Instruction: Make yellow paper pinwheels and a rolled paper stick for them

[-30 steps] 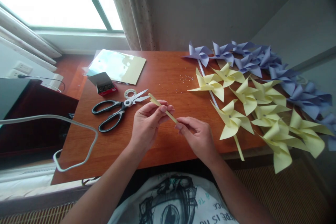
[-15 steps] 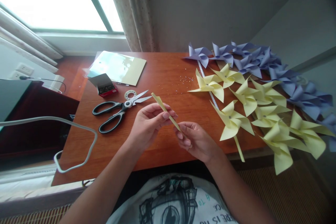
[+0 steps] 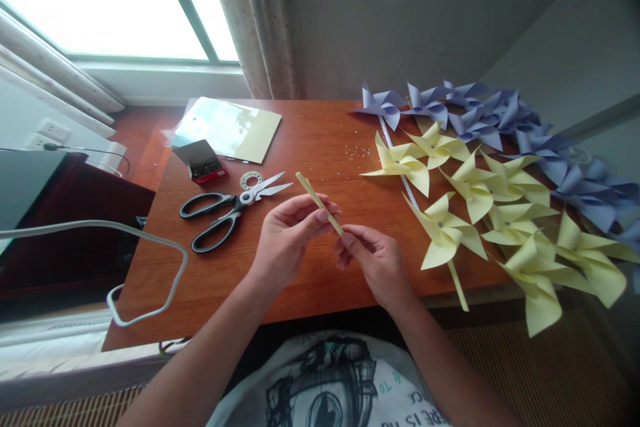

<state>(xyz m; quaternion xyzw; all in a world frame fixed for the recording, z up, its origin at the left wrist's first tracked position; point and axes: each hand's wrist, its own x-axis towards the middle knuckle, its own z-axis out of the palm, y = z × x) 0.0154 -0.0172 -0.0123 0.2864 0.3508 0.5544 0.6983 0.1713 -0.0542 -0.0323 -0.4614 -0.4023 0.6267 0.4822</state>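
Spanning both hands, a rolled yellow paper stick [image 3: 320, 203] is pinched mid-length by the left hand [image 3: 290, 233] and at its near end by the right hand [image 3: 377, 263], likely so it cannot unroll.

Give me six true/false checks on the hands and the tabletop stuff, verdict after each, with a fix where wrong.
1. The left hand grips a yellow paper stick. True.
2. The right hand lies flat on the table. False: its fingers pinch the near end of the yellow paper stick.
3. The scissors lie with their blades shut. False: the blades are apart.
4. The red box has its lid open. True.
5. The white ring lies among the pinwheels. False: it lies beside the scissors.
6. Yellow pinwheels and purple pinwheels lie to the right of both hands. True.
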